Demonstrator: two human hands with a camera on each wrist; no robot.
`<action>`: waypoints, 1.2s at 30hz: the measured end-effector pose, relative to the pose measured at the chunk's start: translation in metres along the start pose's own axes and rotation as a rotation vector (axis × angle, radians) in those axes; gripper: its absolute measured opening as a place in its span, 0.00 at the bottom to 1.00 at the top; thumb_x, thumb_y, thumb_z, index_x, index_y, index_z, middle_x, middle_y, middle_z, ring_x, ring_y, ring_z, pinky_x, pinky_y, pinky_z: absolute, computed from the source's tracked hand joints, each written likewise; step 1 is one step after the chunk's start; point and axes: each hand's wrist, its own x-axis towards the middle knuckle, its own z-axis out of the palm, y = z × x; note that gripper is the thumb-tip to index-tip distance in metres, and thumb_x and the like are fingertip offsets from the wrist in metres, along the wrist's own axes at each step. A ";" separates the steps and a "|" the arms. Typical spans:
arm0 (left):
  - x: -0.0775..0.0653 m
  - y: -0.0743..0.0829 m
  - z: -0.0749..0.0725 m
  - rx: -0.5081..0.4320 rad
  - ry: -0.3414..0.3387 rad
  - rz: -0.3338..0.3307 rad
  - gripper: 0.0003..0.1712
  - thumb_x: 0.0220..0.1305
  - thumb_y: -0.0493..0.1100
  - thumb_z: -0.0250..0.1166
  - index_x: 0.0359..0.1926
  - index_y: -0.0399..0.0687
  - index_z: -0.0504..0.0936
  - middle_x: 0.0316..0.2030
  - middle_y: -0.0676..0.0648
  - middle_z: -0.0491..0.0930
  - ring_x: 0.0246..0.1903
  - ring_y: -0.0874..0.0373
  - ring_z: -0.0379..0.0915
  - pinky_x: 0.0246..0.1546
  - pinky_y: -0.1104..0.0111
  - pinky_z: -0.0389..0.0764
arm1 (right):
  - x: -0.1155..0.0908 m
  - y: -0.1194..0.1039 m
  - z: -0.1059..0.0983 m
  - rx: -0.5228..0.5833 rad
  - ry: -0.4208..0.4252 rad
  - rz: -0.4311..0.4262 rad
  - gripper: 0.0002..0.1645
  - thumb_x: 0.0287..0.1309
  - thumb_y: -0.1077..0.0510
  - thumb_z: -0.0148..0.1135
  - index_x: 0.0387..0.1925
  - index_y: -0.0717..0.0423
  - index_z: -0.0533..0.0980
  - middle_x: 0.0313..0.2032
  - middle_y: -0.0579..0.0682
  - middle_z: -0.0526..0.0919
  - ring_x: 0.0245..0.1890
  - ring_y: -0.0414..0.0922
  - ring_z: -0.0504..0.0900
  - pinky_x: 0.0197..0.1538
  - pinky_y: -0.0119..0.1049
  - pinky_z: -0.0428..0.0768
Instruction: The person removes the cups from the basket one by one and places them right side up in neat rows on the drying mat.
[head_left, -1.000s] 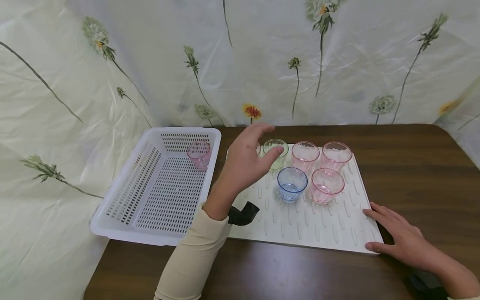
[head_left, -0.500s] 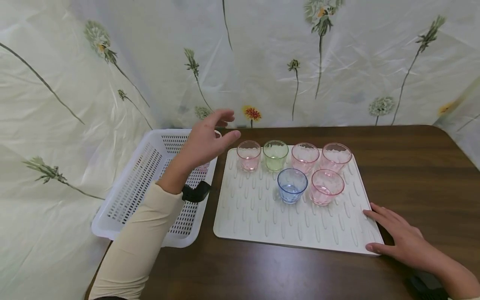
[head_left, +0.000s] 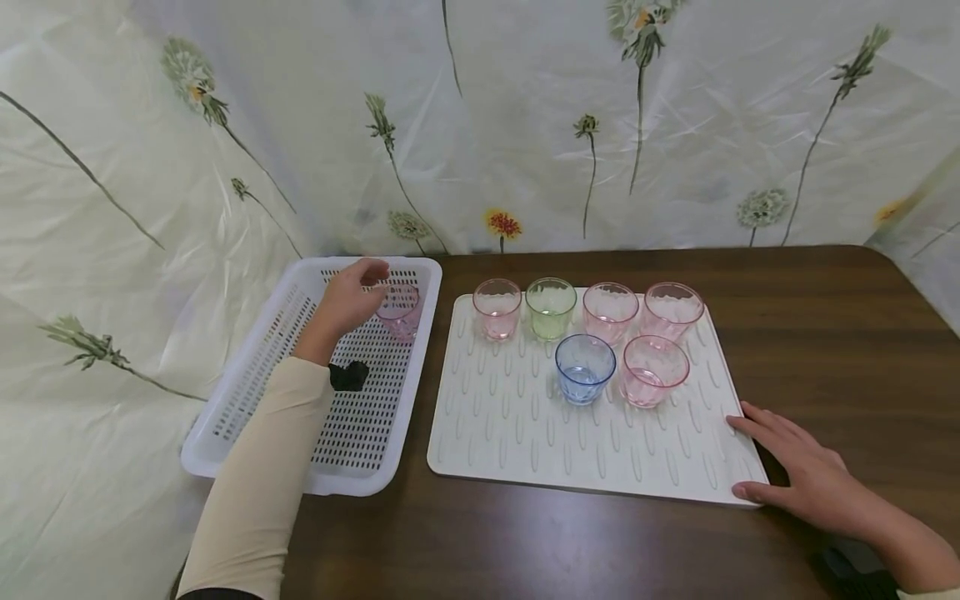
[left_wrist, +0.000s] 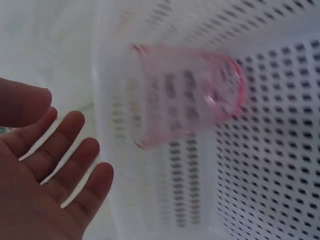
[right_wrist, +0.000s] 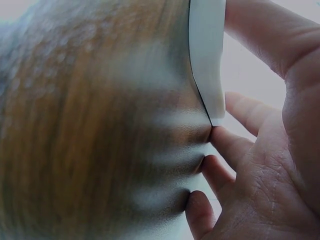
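My left hand (head_left: 347, 302) is over the white perforated basket (head_left: 198, 450), just left of a pink glass (head_left: 402, 321) that stands in the basket's far right corner. In the left wrist view its fingers (left_wrist: 67, 131) are spread and relaxed, apart from the pink glass (left_wrist: 180, 92). My right hand (head_left: 806, 471) rests at the right edge of a white ribbed drying mat (head_left: 555, 442). Its thumb and fingers touch the mat's edge, and in the right wrist view several fingertips (right_wrist: 200, 207) rest on the table.
On the mat, a pink glass (head_left: 497, 312), a green glass (head_left: 551, 312) and two more pink ones form the back row. In front are a blue glass (head_left: 583, 371) and another pink glass (head_left: 652, 371). A flowered sheet (head_left: 525, 125) hangs behind the brown table (head_left: 817, 333).
My left hand has moved left from above the mat's glasses, then down into the basket beside the pink glass. The right hand has stayed at the mat's edge.
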 end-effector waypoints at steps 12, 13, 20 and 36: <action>0.011 -0.038 0.008 -0.021 -0.159 -0.039 0.41 0.71 0.53 0.58 0.77 0.44 0.53 0.74 0.37 0.59 0.74 0.41 0.56 0.72 0.46 0.61 | -0.001 0.002 0.002 -0.003 0.000 0.007 0.57 0.44 0.42 0.77 0.72 0.51 0.60 0.74 0.64 0.57 0.64 0.68 0.61 0.40 0.74 0.69; 0.012 -0.040 0.010 -0.028 -0.184 -0.053 0.43 0.70 0.54 0.58 0.77 0.45 0.50 0.75 0.37 0.57 0.74 0.41 0.54 0.72 0.46 0.61 | -0.001 0.002 0.002 -0.002 -0.001 0.005 0.57 0.45 0.42 0.77 0.72 0.51 0.60 0.74 0.64 0.56 0.64 0.68 0.61 0.40 0.75 0.69; 0.018 -0.049 0.025 -0.104 -0.273 -0.091 0.55 0.62 0.48 0.66 0.79 0.49 0.41 0.77 0.35 0.51 0.75 0.37 0.50 0.73 0.44 0.58 | -0.002 0.004 0.004 0.003 0.022 -0.010 0.56 0.44 0.43 0.78 0.72 0.50 0.61 0.74 0.63 0.57 0.64 0.68 0.62 0.39 0.74 0.69; 0.022 -0.058 0.039 -0.285 -0.232 -0.071 0.52 0.63 0.42 0.68 0.78 0.48 0.46 0.74 0.36 0.59 0.69 0.37 0.64 0.72 0.45 0.62 | -0.001 -0.005 0.000 0.011 0.027 -0.004 0.57 0.43 0.45 0.79 0.72 0.51 0.60 0.73 0.65 0.58 0.64 0.68 0.62 0.39 0.73 0.68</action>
